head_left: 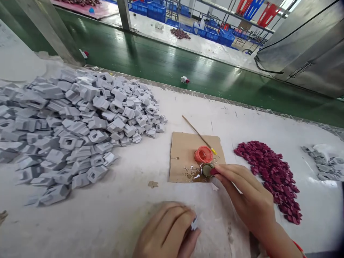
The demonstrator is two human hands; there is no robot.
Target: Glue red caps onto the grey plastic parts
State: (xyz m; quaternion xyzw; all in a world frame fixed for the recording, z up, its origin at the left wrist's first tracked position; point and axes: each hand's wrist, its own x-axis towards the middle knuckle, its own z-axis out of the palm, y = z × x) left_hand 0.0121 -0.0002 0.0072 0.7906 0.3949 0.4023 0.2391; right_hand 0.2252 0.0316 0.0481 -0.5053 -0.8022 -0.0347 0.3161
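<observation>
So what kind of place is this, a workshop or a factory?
Most likely a small-parts assembly factory: a heap of identical grey plastic parts and a pile of dark red pieces lie on the white worktable, with blue crates behind.

Small red piece (214, 171) at glue-filled cap (207, 170)

White worktop (129, 200). Big grey parts pile (72, 125) at one end, dark red pieces heap (271, 175) at the other. Cardboard square (185, 154) between them, thin stick (197, 134) partly across it.
</observation>
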